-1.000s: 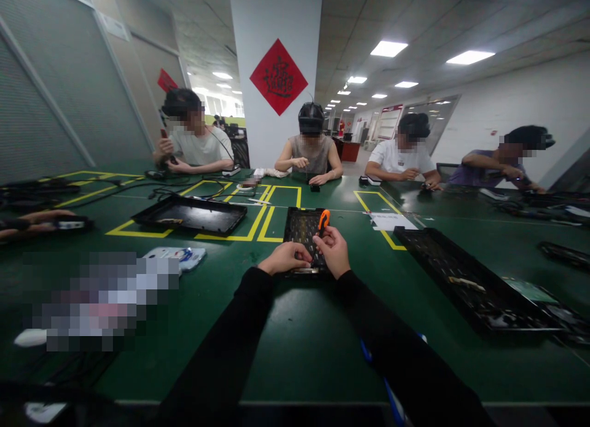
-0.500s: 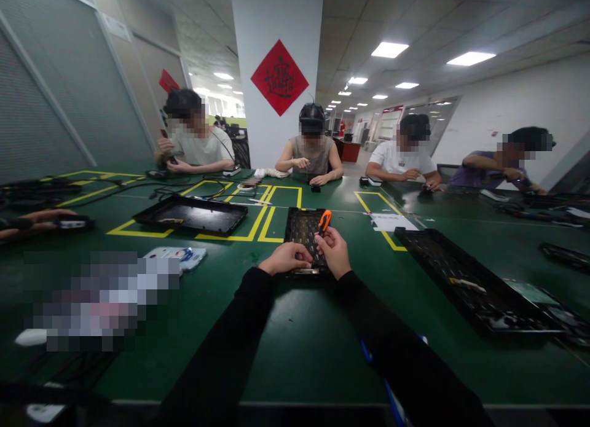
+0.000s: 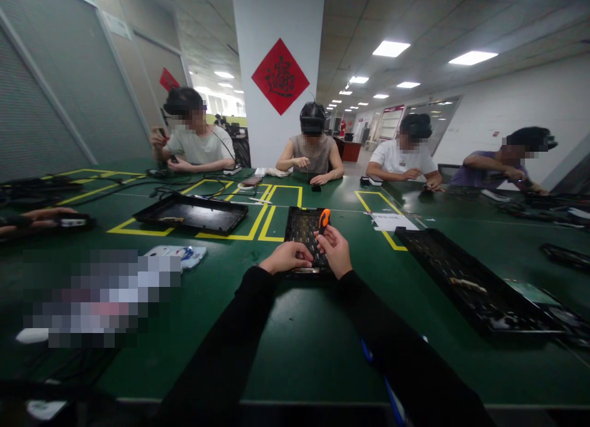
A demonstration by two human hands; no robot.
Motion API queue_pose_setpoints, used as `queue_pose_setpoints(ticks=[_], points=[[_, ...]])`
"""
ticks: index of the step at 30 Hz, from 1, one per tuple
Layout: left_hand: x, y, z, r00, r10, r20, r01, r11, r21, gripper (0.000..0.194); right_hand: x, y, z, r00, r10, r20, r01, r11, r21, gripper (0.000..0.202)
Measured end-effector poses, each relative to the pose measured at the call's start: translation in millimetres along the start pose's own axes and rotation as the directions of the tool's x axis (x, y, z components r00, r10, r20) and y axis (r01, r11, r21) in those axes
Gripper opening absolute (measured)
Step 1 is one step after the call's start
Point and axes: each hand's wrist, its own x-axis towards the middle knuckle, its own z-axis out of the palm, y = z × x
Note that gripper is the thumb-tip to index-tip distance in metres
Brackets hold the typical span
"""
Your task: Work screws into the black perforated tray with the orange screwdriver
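Observation:
In front of me on the green table lies a small black plastic tray (image 3: pixel 302 224) with rows of small pale marks inside. My right hand (image 3: pixel 336 252) is closed around a screwdriver (image 3: pixel 324 221) with an orange-and-black handle, held upright over the tray's right side; its tip is hidden. My left hand (image 3: pixel 286 257) rests at the tray's near left part, fingers pinched together close to the right fingertips. What the left fingers hold, if anything, cannot be made out. A pale strip (image 3: pixel 306 270) lies along the tray's near edge, just below both hands.
A wide black tray (image 3: pixel 221 221) lies ahead left; a long one (image 3: pixel 465 279) lies right. White paper (image 3: pixel 393 222) is beyond my right hand. Yellow tape (image 3: pixel 262 224) marks the table. Several people sit opposite, and another person's hand (image 3: pixel 43 217) holds a dark device (image 3: pixel 74 221) at left.
My hands stay almost in place; the screwdriver handle has shifted only slightly. Across the table at left, a person's raised hand has moved a little outward.

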Motion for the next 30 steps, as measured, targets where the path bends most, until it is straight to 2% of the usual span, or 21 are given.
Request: queue_pose_setpoints(ticks=[6,14,18,24,25,27,28,30], points=[[0.4,-1.0,0.0,1.0,-0.01,0.001,0.01,1.0,0.024,0.031,0.2,-0.6,-1.4,0.999,-0.029,-0.023,0.027,0.995,-0.091,0.037],[0.1,0.8,-0.2,1.0,-0.019,-0.01,0.019,0.999,0.037,0.031,0.4,-2.8,-0.2,1.0,0.024,-0.007,-0.024,1.0,0.016,0.038],[0.0,-0.3,0.9,1.0,-0.008,-0.021,0.009,0.999,0.033,0.029,0.0,-4.0,0.0,0.999,0.034,-0.008,-0.035,0.999,-0.013,0.039],[-0.7,10.3,-0.3,1.0,-0.001,-0.024,0.0,0.998,-0.058,0.036,1.1,-0.5,-1.6,0.999,-0.036,-0.029,0.034,0.996,-0.088,0.037],[-0.7,12.1,-1.5,0.998,0.004,-0.058,-0.009,0.996,-0.089,0.037,1.1,-0.1,-1.7,0.999,-0.036,-0.029,0.033,0.996,-0.082,0.037],[-0.2,12.0,-4.0,0.978,-0.014,-0.21,-0.013,0.992,-0.125,0.035,0.9,0.2,-1.7,0.999,-0.017,-0.029,0.015,0.998,-0.059,0.038],[0.3,9.4,-5.0,0.947,-0.04,-0.318,0.0,0.992,-0.124,0.034,0.8,0.0,-1.7,1.0,-0.004,-0.027,0.003,0.999,-0.042,0.038],[1.7,-0.7,-5.9,0.849,-0.119,-0.515,0.066,0.99,-0.121,0.037,0.6,-0.7,-1.6,1.0,0.02,-0.02,-0.02,1.0,-0.004,0.039]])
